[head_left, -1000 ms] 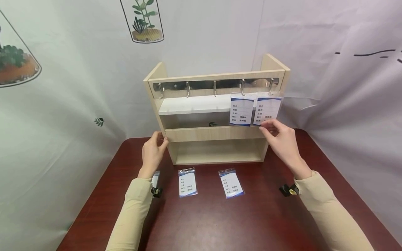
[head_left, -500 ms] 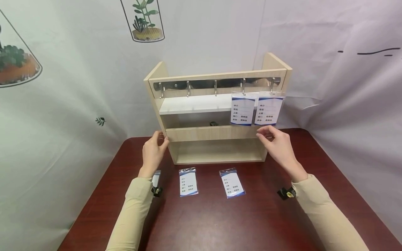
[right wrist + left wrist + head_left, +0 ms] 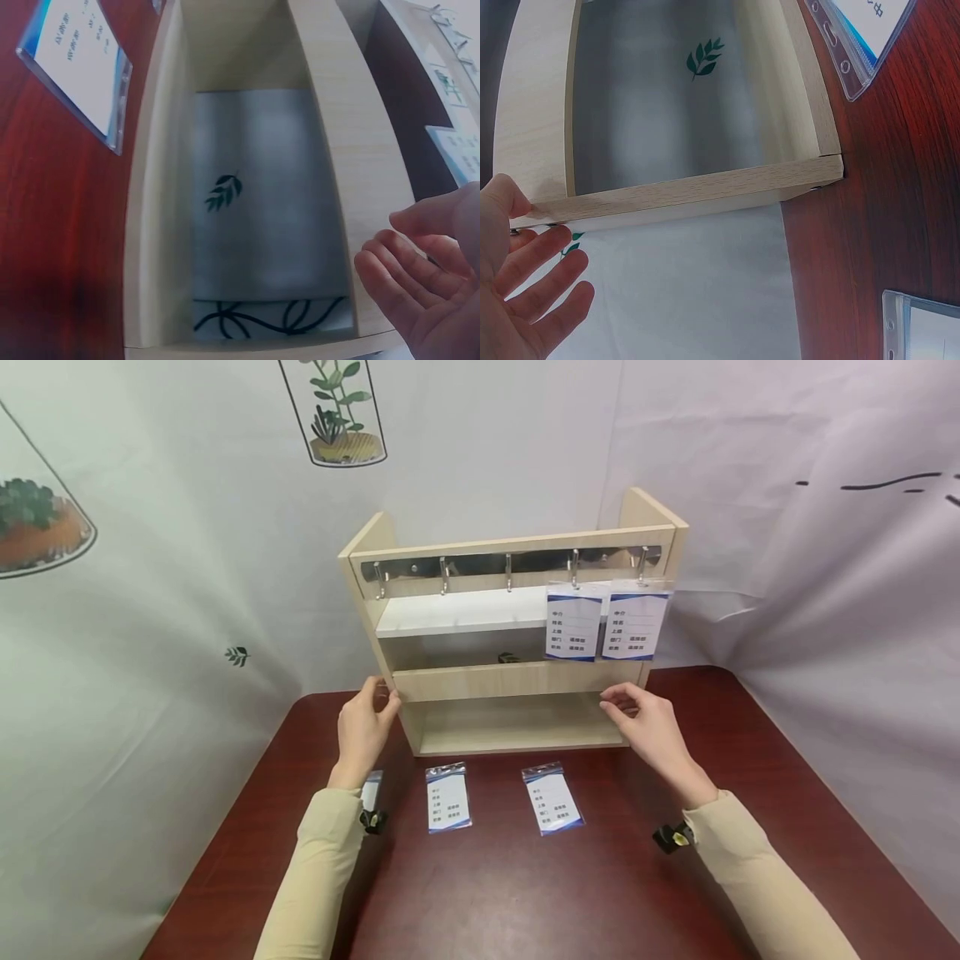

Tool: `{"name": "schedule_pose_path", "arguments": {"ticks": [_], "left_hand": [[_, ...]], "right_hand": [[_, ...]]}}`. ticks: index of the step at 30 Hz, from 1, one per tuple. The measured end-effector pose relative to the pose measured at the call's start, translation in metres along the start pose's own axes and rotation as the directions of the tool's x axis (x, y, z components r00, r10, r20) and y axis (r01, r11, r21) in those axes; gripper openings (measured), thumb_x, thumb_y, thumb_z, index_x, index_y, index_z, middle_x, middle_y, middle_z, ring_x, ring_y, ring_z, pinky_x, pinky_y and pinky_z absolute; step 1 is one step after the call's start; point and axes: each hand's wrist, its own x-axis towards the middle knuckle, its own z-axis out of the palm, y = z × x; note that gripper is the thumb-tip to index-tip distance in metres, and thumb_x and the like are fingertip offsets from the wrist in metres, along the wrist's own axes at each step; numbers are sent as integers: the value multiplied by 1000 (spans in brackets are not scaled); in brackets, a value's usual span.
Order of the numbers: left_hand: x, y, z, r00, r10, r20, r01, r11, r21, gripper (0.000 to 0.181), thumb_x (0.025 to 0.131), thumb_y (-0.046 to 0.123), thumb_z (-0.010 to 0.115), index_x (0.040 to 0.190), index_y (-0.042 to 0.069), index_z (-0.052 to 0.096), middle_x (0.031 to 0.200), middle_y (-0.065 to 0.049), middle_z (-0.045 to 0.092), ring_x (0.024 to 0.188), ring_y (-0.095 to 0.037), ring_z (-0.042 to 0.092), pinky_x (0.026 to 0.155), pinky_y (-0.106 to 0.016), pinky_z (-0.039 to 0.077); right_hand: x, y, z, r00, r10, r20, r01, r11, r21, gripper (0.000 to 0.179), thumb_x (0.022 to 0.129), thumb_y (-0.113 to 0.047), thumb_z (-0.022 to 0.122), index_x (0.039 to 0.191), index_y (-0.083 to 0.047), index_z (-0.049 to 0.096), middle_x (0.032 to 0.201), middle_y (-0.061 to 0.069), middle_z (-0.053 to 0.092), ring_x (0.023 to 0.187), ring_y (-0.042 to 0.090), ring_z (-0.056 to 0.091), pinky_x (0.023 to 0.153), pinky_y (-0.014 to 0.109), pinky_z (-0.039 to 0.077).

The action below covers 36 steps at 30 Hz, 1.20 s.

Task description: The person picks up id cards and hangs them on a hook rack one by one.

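Note:
My left hand (image 3: 362, 727) grips the left side panel of a light wooden shelf (image 3: 495, 681). In the left wrist view its thumb lies on the panel's front edge, with the other fingers spread behind. My right hand (image 3: 648, 727), fingers loosely curled and holding nothing, hovers before the shelf's lower right part. Just above it, two clear-sleeved badges, the inner badge (image 3: 573, 628) and the outer badge (image 3: 635, 628), hang side by side from the two rightmost hooks. In the right wrist view, the hand (image 3: 435, 262) is beside the shelf's middle board (image 3: 360, 157).
A metal hook rail (image 3: 476, 566) with bare hooks on the left runs along the shelf top. On the dark red table (image 3: 540, 893) lie a left badge (image 3: 448, 802) and a right badge (image 3: 552, 802). Another badge (image 3: 371, 790) is partly hidden by my left wrist.
My right hand has come away from the lower edge of the outermost hanging badge and moved down and left. The left hand keeps its hold on the shelf's side.

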Motion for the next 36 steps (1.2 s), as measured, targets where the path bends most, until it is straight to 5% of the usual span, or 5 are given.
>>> {"name": "schedule_pose_path", "arguments": {"ticks": [8,30,36], "left_hand": [[-2,2,-2,1000,3,-7,-3,1000,-5,20,93,16,66,110,6,67,95,-14,75,74,-33,69,62,-49,48],[-1,2,-2,1000,1,-11,-2,1000,-16,22,93,17,67,112,5,67,96,-15,75,76,-34,70,63,-50,49],[0,2,-1,1000,4,-7,-4,1000,-21,22,93,16,66,112,5,67,96,-15,75,77,-34,70,63,-50,49]], "right_hand": [[-10,6,10,998,30,46,-30,1000,3,12,93,-8,71,104,-3,72,91,8,73,84,22,69,77,35,55],[-23,22,31,993,44,113,-48,998,36,12,90,-2,70,101,1,72,90,11,73,83,25,70,77,36,56],[-22,26,37,977,86,193,-94,995,35,19,88,-1,70,106,4,71,95,15,73,87,28,70,80,41,56]]}}
